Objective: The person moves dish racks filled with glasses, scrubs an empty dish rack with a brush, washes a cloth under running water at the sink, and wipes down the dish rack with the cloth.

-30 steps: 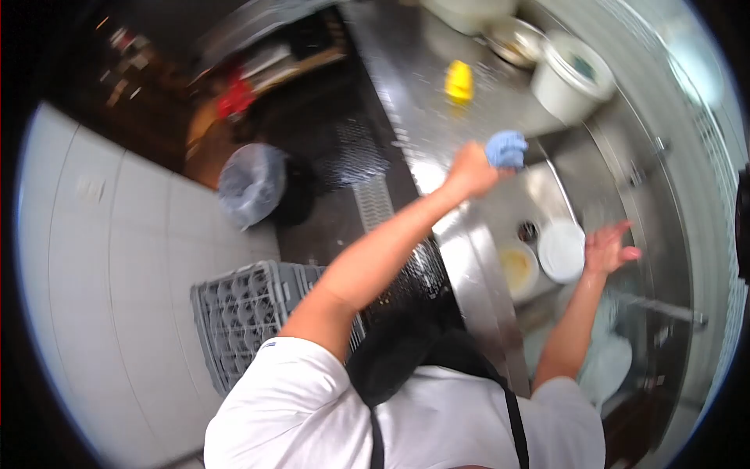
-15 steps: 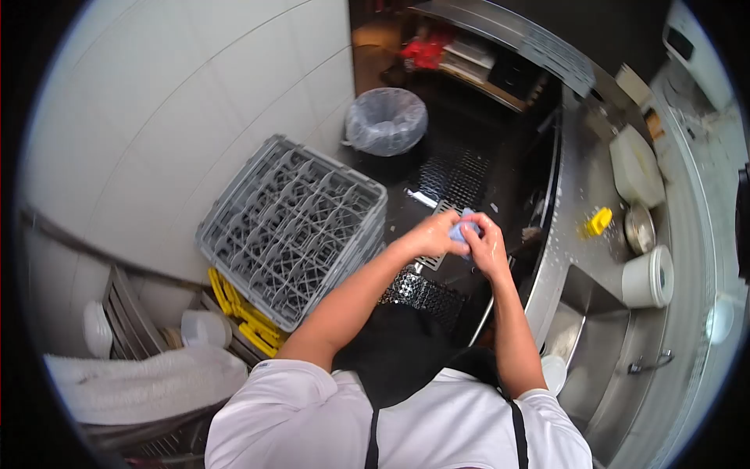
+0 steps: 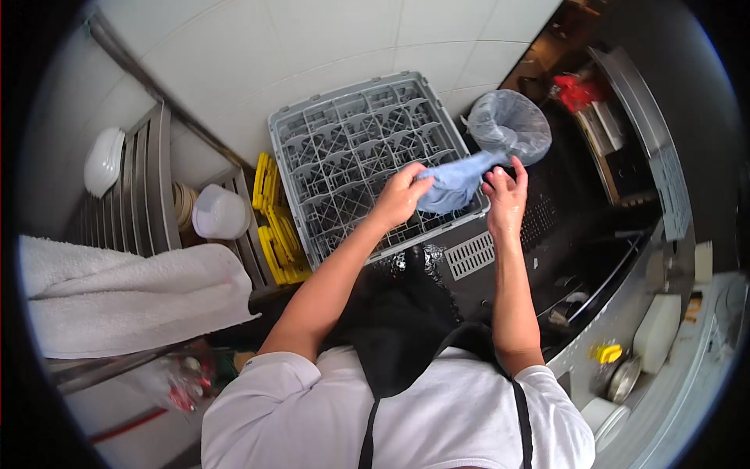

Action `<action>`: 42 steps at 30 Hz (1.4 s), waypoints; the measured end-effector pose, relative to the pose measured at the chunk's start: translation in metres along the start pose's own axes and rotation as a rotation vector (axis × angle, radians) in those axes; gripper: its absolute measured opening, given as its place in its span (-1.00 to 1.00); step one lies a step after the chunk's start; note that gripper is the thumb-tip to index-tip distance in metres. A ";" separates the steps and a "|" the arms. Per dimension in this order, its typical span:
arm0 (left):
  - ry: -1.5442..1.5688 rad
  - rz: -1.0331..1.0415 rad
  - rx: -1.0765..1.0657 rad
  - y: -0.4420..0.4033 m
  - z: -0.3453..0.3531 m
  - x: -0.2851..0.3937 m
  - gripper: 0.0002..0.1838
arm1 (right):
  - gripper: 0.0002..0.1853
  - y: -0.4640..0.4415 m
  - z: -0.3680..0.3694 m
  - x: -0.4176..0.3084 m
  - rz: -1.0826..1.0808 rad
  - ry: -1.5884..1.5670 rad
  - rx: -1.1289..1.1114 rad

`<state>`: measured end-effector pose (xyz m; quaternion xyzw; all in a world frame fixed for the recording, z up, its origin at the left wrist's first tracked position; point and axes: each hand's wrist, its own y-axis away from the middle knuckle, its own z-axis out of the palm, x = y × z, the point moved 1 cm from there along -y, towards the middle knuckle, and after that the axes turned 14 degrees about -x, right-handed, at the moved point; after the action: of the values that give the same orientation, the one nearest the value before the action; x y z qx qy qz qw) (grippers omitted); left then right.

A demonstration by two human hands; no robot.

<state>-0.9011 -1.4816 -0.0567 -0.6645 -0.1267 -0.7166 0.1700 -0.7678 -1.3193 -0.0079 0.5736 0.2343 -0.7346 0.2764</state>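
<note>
A light blue cloth (image 3: pixel 451 186) is stretched out between my two hands, above the front right edge of a grey glass rack (image 3: pixel 355 144). My left hand (image 3: pixel 402 195) is closed on the cloth's left end. The cloth's narrow right end reaches the fingers of my right hand (image 3: pixel 506 191), which pinch it near the fingertips while the other fingers are bent. Just beyond my right hand stands a bin with a clear plastic liner (image 3: pixel 509 129).
Yellow plastic pieces (image 3: pixel 277 234) lie left of the rack. A white towel (image 3: pixel 141 293) hangs at the left, below shelves with white bowls (image 3: pixel 104 162). At the right, a steel counter (image 3: pixel 586 356) holds a yellow item (image 3: pixel 608 353), a metal bowl and white containers. A floor drain (image 3: pixel 470 255) lies ahead.
The view has swung left from the sink to the rack. The cloth, first bunched in my left hand, then held between both hands, is now spread out between them.
</note>
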 end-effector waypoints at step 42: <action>-0.551 -0.771 0.791 0.165 -0.124 -0.086 -0.40 | -0.81 0.047 0.539 0.206 0.006 0.369 -1.508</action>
<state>-0.9408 -1.6754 -0.1602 -0.6182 -0.6533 -0.4270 0.0935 -1.1596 -1.7388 -0.0843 0.3443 0.7116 -0.2682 0.5506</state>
